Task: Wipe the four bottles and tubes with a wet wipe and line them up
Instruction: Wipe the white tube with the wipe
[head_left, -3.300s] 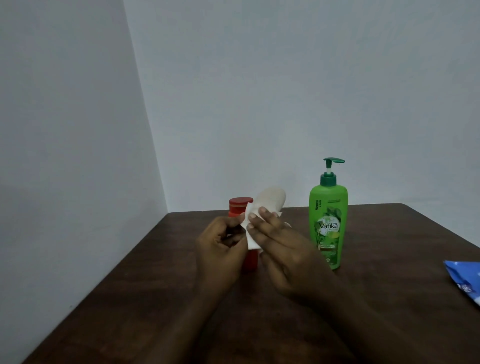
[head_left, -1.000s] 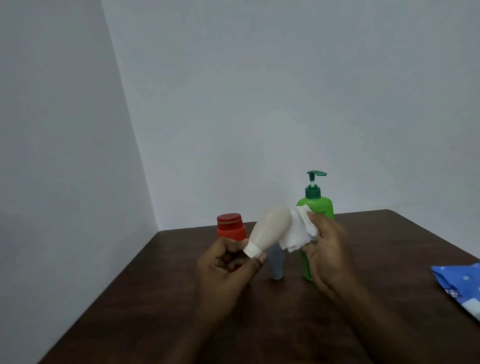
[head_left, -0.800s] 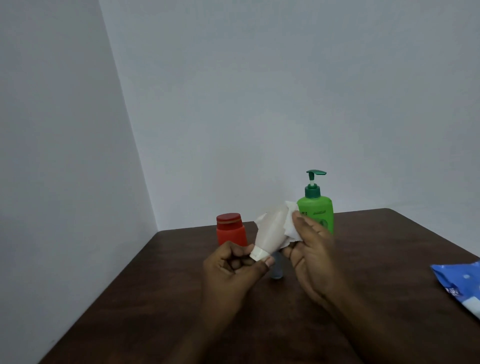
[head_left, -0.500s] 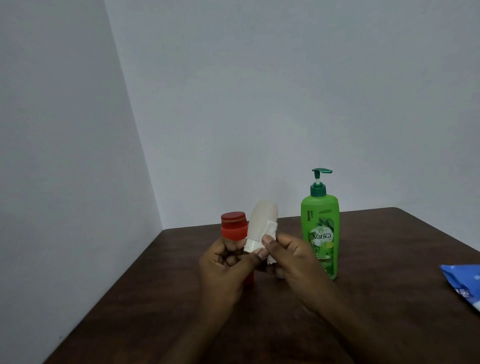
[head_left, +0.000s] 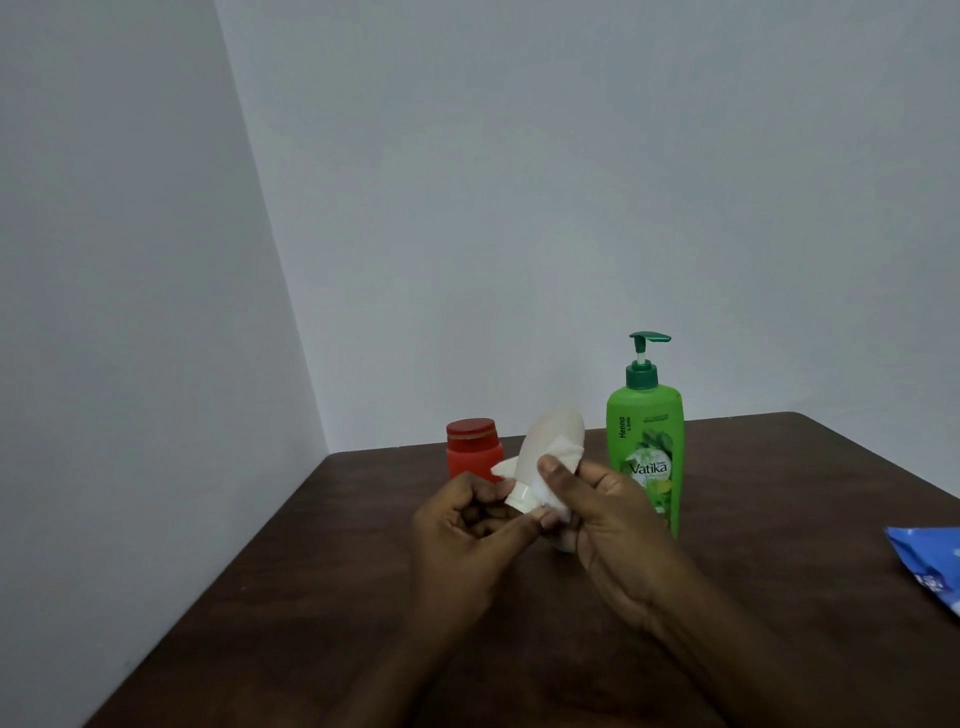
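- White plastic is what I am working on. I am holding the white tube (head_left: 551, 439) in the air above the table (head_left: 337, 613), with its cap (head_left: 519, 500) pointing down toward me and its broad end tilting up and away.
- I am closing my left hand (head_left: 462, 540) on the cap end, fingers curled and pinching it between thumb and fingertips. This hand is acting as the anchor.
- I am wrapping my right hand (head_left: 613, 525) round the tube's lower body with the wet wipe (head_left: 563, 453) in between. The thumb is pressing the wipe against the near face and the fingers are curling behind. One corner of the wipe is sticking out on the left side.
- To do this step well, I am judging that the wipe should be sliding along the full length, from cap to broad end. The left hand should be turning the tube a little between strokes so that no strip is missed.
- I am also thinking the pinch on the cap needs to be firm. A damp, smooth tube held only at its narrow end is likely to be slipping or twisting under the rubbing.
- Behind my hands, the red-capped bottle (head_left: 471, 449) and the green Vatika pump bottle (head_left: 644, 457) are standing upright on the table, apart from each other. A blue wipe pack (head_left: 930, 561) is lying at the right edge.
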